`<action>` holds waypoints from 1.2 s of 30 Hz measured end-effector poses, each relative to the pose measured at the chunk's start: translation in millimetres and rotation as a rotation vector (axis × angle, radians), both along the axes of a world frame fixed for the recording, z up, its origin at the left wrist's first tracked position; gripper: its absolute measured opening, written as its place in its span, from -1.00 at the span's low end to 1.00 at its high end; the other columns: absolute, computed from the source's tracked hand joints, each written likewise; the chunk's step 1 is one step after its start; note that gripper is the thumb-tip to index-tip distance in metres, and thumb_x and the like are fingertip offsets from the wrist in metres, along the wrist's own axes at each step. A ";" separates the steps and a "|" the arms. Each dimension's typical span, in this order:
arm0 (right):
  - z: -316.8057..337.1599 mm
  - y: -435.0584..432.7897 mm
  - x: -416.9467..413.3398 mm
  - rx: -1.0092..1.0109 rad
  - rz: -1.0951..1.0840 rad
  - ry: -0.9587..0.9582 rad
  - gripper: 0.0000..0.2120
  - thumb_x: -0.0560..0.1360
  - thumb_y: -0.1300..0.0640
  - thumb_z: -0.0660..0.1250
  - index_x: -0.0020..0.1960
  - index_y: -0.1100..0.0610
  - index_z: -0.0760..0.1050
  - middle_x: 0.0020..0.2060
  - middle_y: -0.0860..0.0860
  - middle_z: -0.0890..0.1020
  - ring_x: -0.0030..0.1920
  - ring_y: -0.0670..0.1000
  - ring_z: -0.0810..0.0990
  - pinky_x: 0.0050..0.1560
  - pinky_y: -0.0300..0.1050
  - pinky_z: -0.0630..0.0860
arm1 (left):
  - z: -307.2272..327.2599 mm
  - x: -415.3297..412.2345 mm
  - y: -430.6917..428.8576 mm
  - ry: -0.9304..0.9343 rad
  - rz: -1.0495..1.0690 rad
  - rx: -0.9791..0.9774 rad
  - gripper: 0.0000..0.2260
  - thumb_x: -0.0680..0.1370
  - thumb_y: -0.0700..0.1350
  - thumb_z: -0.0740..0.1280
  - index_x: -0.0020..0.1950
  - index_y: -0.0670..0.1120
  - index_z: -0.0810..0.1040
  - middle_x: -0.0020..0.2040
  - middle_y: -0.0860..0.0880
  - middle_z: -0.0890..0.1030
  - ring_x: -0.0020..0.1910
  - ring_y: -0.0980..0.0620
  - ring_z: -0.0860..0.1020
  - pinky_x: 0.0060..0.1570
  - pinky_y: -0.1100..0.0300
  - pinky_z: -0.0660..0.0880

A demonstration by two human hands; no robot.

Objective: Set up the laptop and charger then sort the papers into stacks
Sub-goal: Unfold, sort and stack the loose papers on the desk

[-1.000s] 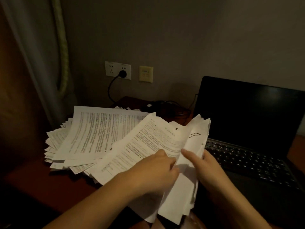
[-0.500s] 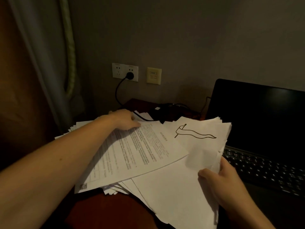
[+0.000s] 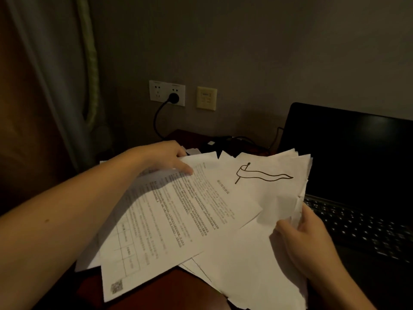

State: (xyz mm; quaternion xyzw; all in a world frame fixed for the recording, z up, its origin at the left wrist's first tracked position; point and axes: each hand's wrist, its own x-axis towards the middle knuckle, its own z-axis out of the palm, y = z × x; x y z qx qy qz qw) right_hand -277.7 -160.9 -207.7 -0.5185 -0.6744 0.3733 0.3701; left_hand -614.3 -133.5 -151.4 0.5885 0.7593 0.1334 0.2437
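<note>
Printed sheet [image 3: 178,218] leftward (in left grip [image 3: 164,156])

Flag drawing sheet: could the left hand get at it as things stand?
Probably yes. The flag drawing sheet lies exposed on top of the paper bundle the right hand grips, just beyond the left hand. But that hand pinches the printed sheet, which overlaps its lower left.

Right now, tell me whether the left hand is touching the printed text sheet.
Touching. In the head view the left hand pinches the printed text sheet at its far edge, thumb on top, fingers curled behind.
</note>
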 end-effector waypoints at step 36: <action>3.9 22.2 22.1 -0.582 0.172 0.642 -0.65 0.61 -0.11 0.29 0.23 0.11 0.58 -0.03 0.11 0.74 -0.06 0.15 0.75 -0.15 0.08 0.68 | -37.4 113.2 -14.5 -0.408 0.288 0.336 -0.71 0.64 -0.19 0.26 0.36 -0.04 0.48 0.16 0.00 0.63 -0.13 0.19 0.57 -0.34 0.34 0.44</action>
